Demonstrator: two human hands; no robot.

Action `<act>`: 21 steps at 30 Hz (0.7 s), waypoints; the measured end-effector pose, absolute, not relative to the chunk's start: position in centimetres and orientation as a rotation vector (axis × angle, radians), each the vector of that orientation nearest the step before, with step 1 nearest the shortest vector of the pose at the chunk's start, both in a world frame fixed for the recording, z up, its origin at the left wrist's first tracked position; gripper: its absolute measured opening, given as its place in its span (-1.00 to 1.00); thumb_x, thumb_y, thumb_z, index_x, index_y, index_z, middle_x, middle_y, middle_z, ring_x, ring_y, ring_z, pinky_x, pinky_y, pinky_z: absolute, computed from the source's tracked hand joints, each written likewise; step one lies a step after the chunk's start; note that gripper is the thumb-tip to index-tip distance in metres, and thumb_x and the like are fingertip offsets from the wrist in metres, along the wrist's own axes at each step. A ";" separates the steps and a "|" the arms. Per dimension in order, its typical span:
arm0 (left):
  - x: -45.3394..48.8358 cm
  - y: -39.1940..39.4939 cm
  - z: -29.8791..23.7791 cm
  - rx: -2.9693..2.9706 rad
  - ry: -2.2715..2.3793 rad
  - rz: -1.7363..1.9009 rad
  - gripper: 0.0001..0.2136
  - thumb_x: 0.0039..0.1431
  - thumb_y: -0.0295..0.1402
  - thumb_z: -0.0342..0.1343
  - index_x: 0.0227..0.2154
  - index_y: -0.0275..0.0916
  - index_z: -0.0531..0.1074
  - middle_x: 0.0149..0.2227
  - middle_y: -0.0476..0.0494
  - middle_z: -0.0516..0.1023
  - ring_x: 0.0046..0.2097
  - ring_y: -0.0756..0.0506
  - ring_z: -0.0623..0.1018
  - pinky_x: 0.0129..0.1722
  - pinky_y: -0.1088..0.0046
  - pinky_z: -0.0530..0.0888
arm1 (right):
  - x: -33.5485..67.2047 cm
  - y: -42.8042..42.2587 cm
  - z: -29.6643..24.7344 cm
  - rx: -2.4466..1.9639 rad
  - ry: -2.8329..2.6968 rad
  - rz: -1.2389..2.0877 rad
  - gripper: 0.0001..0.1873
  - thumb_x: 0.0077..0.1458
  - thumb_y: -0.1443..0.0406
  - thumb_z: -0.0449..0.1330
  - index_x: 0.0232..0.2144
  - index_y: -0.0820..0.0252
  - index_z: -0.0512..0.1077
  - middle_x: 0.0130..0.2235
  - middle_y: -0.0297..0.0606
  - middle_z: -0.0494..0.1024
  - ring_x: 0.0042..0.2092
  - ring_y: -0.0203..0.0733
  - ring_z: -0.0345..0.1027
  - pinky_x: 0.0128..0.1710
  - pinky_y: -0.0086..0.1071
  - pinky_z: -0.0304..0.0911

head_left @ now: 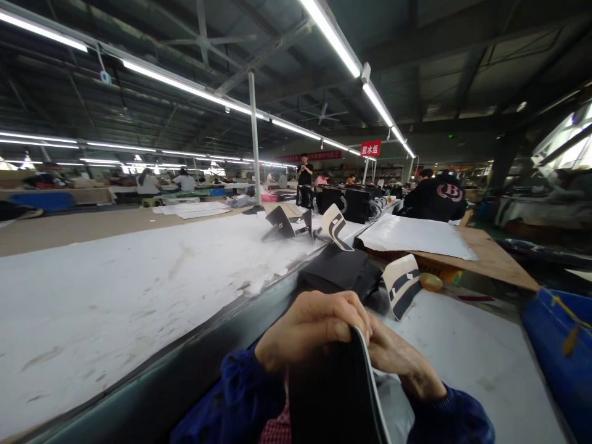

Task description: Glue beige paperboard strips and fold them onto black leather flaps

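Close to the camera at the bottom centre, my left hand (311,328) is closed, thumb and fingers pinching the top edge of a black sheet piece with a white rim (337,394). Behind that piece my right hand (401,364) grips its far side with curled fingers. Both wrists wear dark blue sleeves. Just beyond my hands lies a stack of black pieces (340,271), and a white piece with dark stripes (401,283) stands beside it.
A long white-covered table (115,296) stretches left and ahead, with more black and striped pieces (333,227) farther along. A white sheet on a brown board (490,256) lies right; a blue bin (559,351) stands at the right edge. Other people work in the background.
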State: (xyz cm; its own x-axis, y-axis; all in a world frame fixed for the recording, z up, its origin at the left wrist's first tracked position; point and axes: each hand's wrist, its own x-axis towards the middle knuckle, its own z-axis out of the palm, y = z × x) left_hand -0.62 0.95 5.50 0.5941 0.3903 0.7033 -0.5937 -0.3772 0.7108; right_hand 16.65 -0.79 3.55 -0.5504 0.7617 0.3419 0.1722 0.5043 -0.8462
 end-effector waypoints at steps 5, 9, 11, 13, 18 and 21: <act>-5.1 -0.1 4.9 1.752 0.276 1.095 -0.55 0.34 0.04 0.00 -0.01 -0.16 0.57 0.09 -0.23 0.58 0.10 -0.23 0.53 0.11 0.27 0.43 | 18.5 -0.8 1.9 -0.893 -1.883 0.843 -0.55 0.20 -0.07 0.21 -0.46 0.17 0.41 -0.45 -0.34 0.42 -0.40 -0.25 0.27 -0.42 -0.42 0.20; -7.5 -0.6 3.4 1.854 0.435 1.021 -0.41 0.27 0.08 0.08 0.25 -0.10 0.29 0.18 -0.26 0.51 -0.03 -0.19 0.59 -0.10 0.35 0.53 | 19.2 -2.1 2.0 -1.127 -1.897 0.383 -0.74 0.27 0.12 0.18 -0.40 0.12 0.44 -0.44 -0.37 0.45 -0.41 -0.25 0.27 -0.44 -0.42 0.13; -7.4 -0.9 2.7 1.996 0.660 1.110 -0.55 0.33 -0.10 0.12 0.21 -0.11 0.32 -0.07 -0.15 0.63 -0.24 -0.08 0.58 -0.22 0.44 0.50 | 19.0 -2.6 2.4 -1.144 -1.934 0.264 -0.77 0.27 0.15 0.16 -0.41 0.10 0.43 -0.45 -0.39 0.45 -0.44 -0.26 0.27 -0.45 -0.42 0.14; -6.8 -1.1 2.4 2.111 0.839 1.233 -0.66 0.39 -0.23 0.06 0.17 -0.11 0.37 -0.30 -0.03 0.61 -0.38 -0.03 0.50 -0.33 0.49 0.45 | 18.6 -2.8 2.8 -1.125 -1.975 0.246 -0.77 0.27 0.18 0.15 -0.43 0.09 0.42 -0.48 -0.41 0.44 -0.47 -0.27 0.28 -0.48 -0.42 0.15; -5.3 -1.6 2.5 2.122 0.971 1.334 -0.77 0.40 -0.31 0.00 0.02 -0.15 0.45 -0.29 -0.02 0.63 -0.34 -0.03 0.56 -0.30 0.51 0.46 | 17.0 -2.6 2.8 -0.989 -2.003 0.135 -0.88 0.32 0.26 0.14 -0.28 0.07 0.45 -0.38 -0.43 0.51 -0.39 -0.29 0.40 -0.40 -0.46 0.24; -4.8 -1.8 2.3 2.086 0.989 1.302 -0.78 0.39 -0.32 0.01 0.02 -0.15 0.42 -0.26 -0.03 0.64 -0.27 -0.05 0.61 -0.25 0.50 0.46 | 15.6 -2.7 2.5 -0.897 -2.008 0.023 -0.88 0.38 0.26 0.11 -0.14 0.10 0.44 -0.31 -0.37 0.50 -0.31 -0.28 0.43 -0.32 -0.46 0.27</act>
State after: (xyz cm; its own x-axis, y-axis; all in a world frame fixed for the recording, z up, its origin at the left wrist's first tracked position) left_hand -4.83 -1.81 2.30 0.2841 0.7842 0.5516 0.3211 -0.6199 0.7160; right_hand 15.60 -2.74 2.49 -0.3240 0.5994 0.7320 0.5827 0.7360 -0.3448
